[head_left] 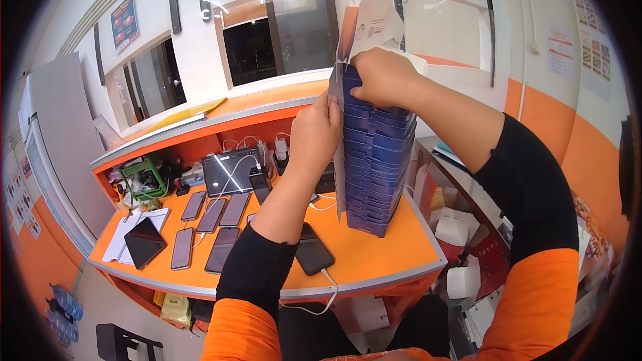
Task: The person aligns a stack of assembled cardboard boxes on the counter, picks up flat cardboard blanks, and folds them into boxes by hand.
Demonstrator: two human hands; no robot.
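Observation:
A tall stack of nested dark blue cartons (pixel 376 160) stands on the orange table (pixel 354 264). At its top, my right hand (pixel 388 79) is closed, its fingers curled into the uppermost part. A white printed flap (pixel 374 27) with an orange edge rises behind that hand. On the stack's left side, my left hand (pixel 317 130) is closed around the edge of a tall, thin greyish panel (pixel 340 180), with the thumb pointing up. Whether this panel is joined to the cartons I cannot tell.
Several phones (pixel 221 251) lie on the table's left half, near a dark tablet (pixel 144 243) on papers. A black power bank-like device (pixel 313 250) with a white cable lies in front. Behind are a closed laptop (pixel 233 171) and chargers. Rolls and papers (pixel 452 230) fill the right side.

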